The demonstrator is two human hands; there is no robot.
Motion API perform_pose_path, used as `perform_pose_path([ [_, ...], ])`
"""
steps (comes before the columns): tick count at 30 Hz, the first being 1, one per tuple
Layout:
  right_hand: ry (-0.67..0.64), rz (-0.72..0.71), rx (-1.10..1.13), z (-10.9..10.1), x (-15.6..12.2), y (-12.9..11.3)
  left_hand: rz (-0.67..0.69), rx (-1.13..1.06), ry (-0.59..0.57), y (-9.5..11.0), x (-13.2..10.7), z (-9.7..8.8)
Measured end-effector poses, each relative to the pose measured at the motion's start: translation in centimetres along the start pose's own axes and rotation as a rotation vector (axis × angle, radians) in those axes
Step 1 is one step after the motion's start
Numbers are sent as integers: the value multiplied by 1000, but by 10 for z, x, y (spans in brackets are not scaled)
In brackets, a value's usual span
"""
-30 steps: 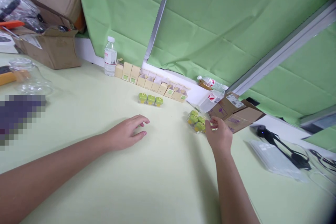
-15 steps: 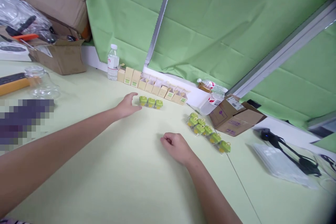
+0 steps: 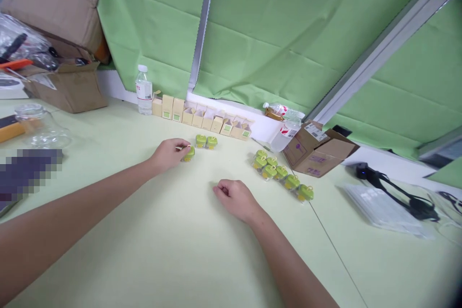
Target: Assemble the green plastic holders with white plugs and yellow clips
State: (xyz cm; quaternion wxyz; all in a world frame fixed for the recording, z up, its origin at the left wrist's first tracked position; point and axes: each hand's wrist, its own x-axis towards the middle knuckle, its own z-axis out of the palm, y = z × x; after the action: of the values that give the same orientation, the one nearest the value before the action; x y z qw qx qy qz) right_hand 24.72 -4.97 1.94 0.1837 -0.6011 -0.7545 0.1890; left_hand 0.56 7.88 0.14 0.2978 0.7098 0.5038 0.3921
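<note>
My left hand (image 3: 169, 155) is closed on a small green-lidded container (image 3: 188, 155) with a loop on top, left of centre. Just behind it stand two more green-lidded containers (image 3: 206, 142) side by side. My right hand (image 3: 234, 197) rests on the pale table (image 3: 173, 245) in a loose fist; what its curled fingers hold, if anything, is hidden. To its right stands a group of several similar containers (image 3: 281, 173) with clear, yellowish lower parts. A row of small cream cartons (image 3: 202, 118), some with open flaps, lines the back of the table.
A water bottle (image 3: 144, 90) stands left of the cartons. Two bottles lie near an open cardboard box (image 3: 317, 149) at right. Farther right are a black headset (image 3: 397, 192) and clear plastic bags (image 3: 382, 211). A glass jar (image 3: 39, 125) and cardboard boxes (image 3: 68, 86) occupy the left.
My left hand has closed on the leftmost container of the row of three and moved it nearer to me, apart from the other two. My right hand keeps its fist. The view has shifted slightly.
</note>
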Motion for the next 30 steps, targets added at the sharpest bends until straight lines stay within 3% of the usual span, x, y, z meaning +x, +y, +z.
perform_pose_path([
  [3, 5, -3, -4, 1, 0, 0, 32, -16, 21, 13, -28, -6],
  [6, 16, -1, -13, 1, 0, -1, 100, -113, 200, 22, -44, -10],
  [8, 20, -4, -9, 2, 1, 0, 129, -137, 226, 24, -48, -13],
  [11, 45, -2, 75, 7, 1, -3, 101, -215, 129, 26, -53, -12],
  [16, 145, -66, 406, 19, -1, -18, 45, -474, -165, 40, -72, 4],
  [19, 139, -127, 445, 21, -2, -28, 88, -497, -211, 50, -82, 10],
  [22, 151, -139, 371, 20, -1, -28, 127, -474, -160, 53, -82, 8],
  [26, 216, -47, 248, 20, 1, -16, 61, -570, 65, 51, -73, -5],
  [30, 211, -1, 105, 22, 2, -5, -109, -727, 46, 48, -66, -13],
])
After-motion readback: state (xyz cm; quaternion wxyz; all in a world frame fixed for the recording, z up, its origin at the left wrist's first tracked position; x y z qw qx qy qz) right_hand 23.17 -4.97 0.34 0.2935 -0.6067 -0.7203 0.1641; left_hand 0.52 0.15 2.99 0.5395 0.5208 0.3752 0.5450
